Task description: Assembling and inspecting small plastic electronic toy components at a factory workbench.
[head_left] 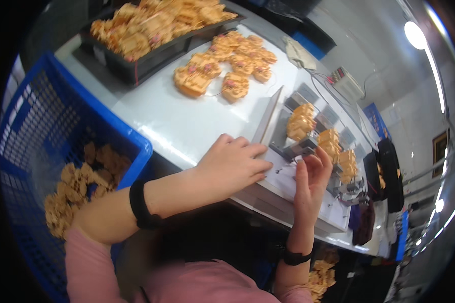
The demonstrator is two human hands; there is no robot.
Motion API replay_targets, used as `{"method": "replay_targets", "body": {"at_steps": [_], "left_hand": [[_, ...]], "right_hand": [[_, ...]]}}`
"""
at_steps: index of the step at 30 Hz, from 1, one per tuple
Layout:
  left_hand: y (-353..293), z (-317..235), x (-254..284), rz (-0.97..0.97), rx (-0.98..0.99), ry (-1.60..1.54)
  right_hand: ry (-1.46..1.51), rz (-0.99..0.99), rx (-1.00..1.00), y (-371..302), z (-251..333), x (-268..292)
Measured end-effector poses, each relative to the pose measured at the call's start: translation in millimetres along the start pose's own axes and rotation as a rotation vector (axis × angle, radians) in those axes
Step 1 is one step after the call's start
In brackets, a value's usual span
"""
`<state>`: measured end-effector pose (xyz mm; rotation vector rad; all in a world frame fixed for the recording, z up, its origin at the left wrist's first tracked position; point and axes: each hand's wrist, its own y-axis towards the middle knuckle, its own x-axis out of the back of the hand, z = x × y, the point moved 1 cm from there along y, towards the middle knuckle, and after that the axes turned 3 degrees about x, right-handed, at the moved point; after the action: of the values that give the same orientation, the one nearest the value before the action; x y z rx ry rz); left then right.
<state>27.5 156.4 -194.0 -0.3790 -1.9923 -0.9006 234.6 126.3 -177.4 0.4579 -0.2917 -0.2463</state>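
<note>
My left hand (232, 164) reaches over the near edge of a white fixture board (286, 183), fingers loosely apart and nothing visible in them. To its right, my right hand (312, 177) is raised before the row of metal holders, thumb and fingers apart, also with nothing visible in it. Just beyond the right fingertips sits a tan plastic part (328, 143) in a holder. Farther left along the row, another tan plastic part (301, 122) rests on a metal block (302, 147). A third tan part (347, 165) stands to the right of the right hand.
Several tan plastic pieces (236, 86) with pinkish spots lie on the white table (156, 123). A black tray (136, 68) heaped with similar parts stands far left. The blue basket (131, 139) at left holds more tan pieces. A control box (346, 83) with cables sits behind the board.
</note>
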Motion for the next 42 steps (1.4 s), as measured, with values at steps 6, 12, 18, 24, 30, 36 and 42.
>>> {"method": "replay_targets", "body": {"at_steps": [6,12,18,24,30,36,42], "left_hand": [[38.9,14.9,31.8,0.102,0.183,-0.465],[128.5,-7.8,39.7,0.043,0.278,-0.436],[166.4,-1.1,48.2,0.209,0.568,-0.415],[178.0,-20.5,47.2,0.434,0.634,-0.343],[184.8,-24.6,35.5,0.265,0.499,-0.16],[179.3,-45.7,111.1,0.04,0.429,-0.35],[75.0,27.2,125.9,0.034,0.829,-0.581]], "right_hand": [[0.011,0.007,0.076,3.1,-1.3,-9.0],[-0.013,0.062,0.171,3.1,1.4,-3.0],[0.038,0.1,0.199,2.1,1.3,-4.1],[0.094,0.084,0.202,4.5,2.4,2.5],[0.196,0.139,0.222,3.2,3.5,-1.1],[0.121,0.113,0.247,4.0,-2.0,5.3],[0.096,0.095,0.247,2.3,4.7,2.0]]}}
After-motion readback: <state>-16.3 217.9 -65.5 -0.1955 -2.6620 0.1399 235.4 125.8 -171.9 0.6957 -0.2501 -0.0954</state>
